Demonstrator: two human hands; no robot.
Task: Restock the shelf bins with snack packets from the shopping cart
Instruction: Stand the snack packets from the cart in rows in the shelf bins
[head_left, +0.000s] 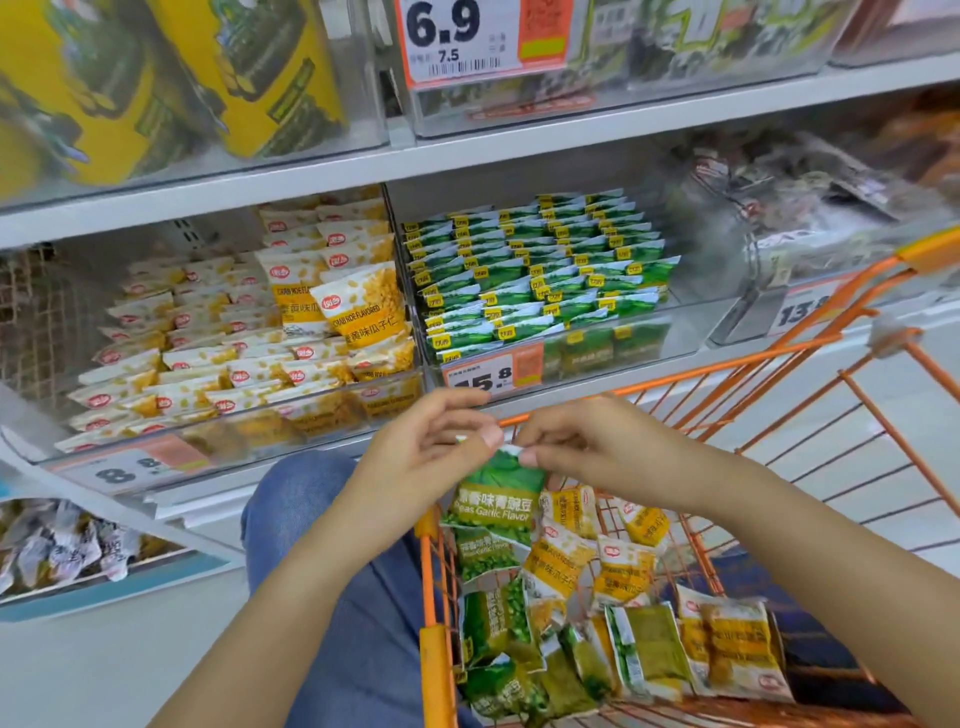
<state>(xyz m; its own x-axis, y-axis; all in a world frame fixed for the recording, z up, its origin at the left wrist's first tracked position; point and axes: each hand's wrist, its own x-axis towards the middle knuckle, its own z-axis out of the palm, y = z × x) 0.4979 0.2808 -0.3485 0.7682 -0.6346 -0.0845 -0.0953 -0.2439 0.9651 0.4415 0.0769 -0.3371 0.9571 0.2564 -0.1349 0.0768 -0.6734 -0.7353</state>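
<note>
Nearest to me are two bare forearms reaching up from the bottom edge of the view, meeting over the near-left corner of an orange shopping cart (810, 358).

At far left, on the middle shelf (291, 174), a clear bin (218, 447) is packed with white-and-yellow packets (358, 306) marked as crab roe flavoured. Its price tag is partly blurred.

Moving right, my left hand (415, 457) and right hand (587, 441) together hold one green pea packet (496, 499) by its top edge. The fingers (491, 435) of both hands pinch that edge from either side, so the packet hangs upright facing me. I judge this grip squares it up before it goes to the shelf.

Directly above the hands, the next bin (691, 325) holds tidy rows of matching green packets (524, 270), so this one likely belongs there. Its tag reads partly, the first digit hidden by my left hand.

Below the hands, the cart floor carries a loose heap of green and yellow packets (613, 613), still to be shelved.

At far right, the third bin (753, 312) and its contents are smeared by blur; I cannot tell what they are. A blue-clad knee (311, 519) shows left of the cart. Upper shelf goods are cut off at the top.
</note>
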